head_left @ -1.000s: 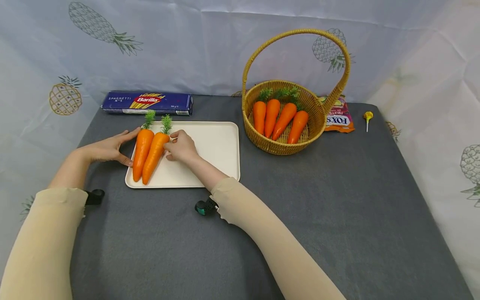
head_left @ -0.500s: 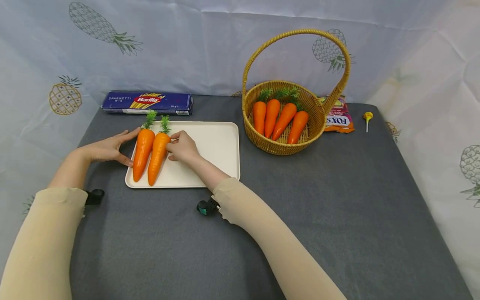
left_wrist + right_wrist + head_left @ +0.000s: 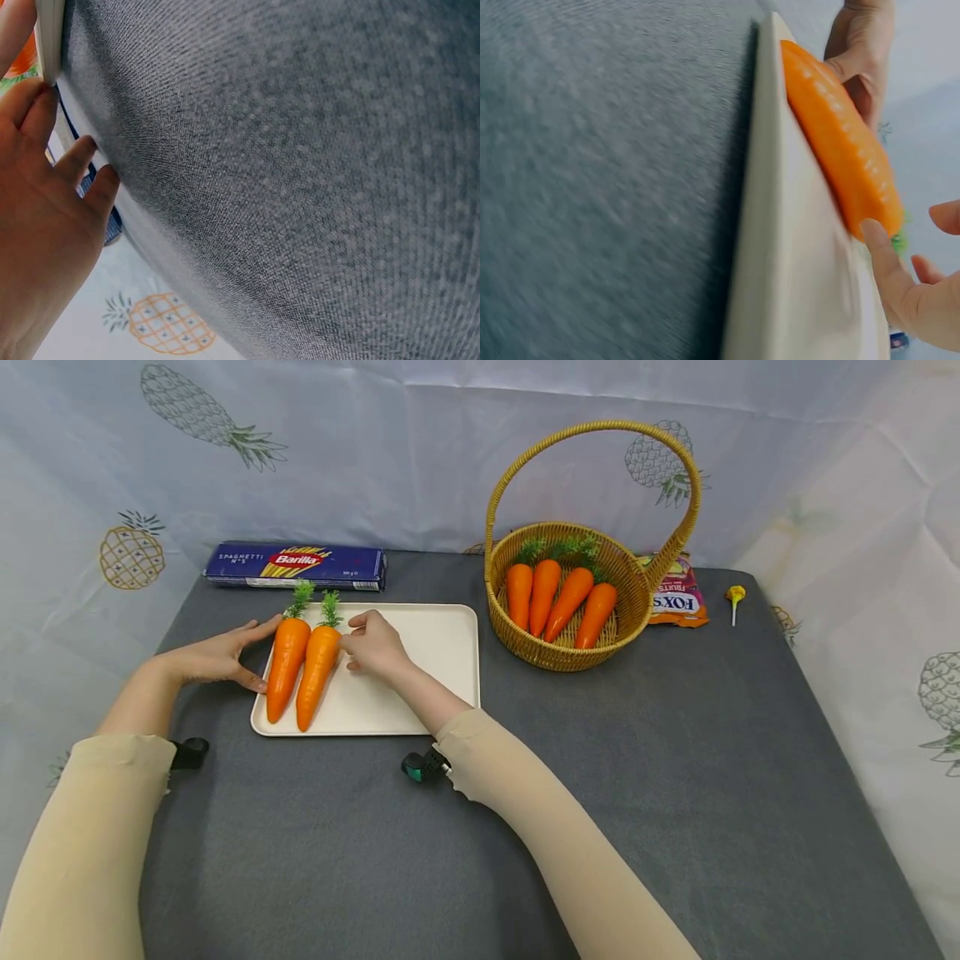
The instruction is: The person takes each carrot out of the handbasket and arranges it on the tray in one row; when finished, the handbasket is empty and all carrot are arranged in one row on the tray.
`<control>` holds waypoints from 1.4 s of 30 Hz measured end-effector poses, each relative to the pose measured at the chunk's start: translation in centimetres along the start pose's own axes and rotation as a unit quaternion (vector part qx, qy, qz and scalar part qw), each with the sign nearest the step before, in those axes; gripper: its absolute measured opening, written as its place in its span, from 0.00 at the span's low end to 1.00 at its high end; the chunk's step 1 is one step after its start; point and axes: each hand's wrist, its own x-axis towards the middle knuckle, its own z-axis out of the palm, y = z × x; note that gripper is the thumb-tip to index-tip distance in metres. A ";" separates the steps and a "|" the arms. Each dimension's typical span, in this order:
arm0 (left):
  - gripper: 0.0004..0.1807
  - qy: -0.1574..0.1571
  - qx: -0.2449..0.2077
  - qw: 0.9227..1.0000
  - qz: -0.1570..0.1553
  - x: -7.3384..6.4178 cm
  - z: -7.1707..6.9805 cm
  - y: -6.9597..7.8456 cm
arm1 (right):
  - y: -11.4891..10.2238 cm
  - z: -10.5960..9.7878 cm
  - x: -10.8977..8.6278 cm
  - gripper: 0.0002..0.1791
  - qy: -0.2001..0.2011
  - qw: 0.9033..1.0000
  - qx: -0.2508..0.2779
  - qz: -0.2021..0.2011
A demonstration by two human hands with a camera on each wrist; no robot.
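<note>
Two orange carrots with green tops lie side by side on the left part of a cream tray [image 3: 427, 668], the left carrot [image 3: 287, 664] close beside the right carrot [image 3: 318, 672]. My left hand [image 3: 217, 656] rests at the tray's left edge, thumb and fingers spread, fingertips right by the left carrot. In the left wrist view, fingers [image 3: 37, 112] of that hand reach the tray's rim [image 3: 49, 37]. My right hand [image 3: 378, 647] is beside the right carrot's upper end, its fingers loosely bent around nothing. A fingertip [image 3: 871, 227] overlaps that carrot's thick end in the right wrist view.
Behind the tray lies a blue spaghetti box [image 3: 296, 566]. To the right stands a wicker basket [image 3: 570, 658] with a tall handle, holding several carrots [image 3: 567, 602]. A candy bag [image 3: 678, 593] sits behind it, and a yellow lollipop [image 3: 736, 595] lies farther right.
The right carrot has shifted slightly right, its tip swinging away from the left carrot. My right hand has since drawn back a little to the right from it. My left hand stays put.
</note>
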 end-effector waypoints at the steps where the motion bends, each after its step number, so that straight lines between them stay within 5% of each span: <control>1: 0.64 0.000 0.000 1.000 0.001 0.0 0.0 0.0 | -0.1 -0.2 0.0 0.16 -0.002 1.000 0.001 -0.004; 24: 0.63 -0.003 -0.007 1.000 0.005 0.0 0.0 -0.1 | -5.6 -5.0 -4.4 0.17 -0.092 0.987 0.037 -0.125; 42: 0.64 -0.003 0.001 1.000 0.001 0.0 0.0 0.2 | -7.4 -11.2 -7.6 0.19 -0.050 0.967 0.111 -0.226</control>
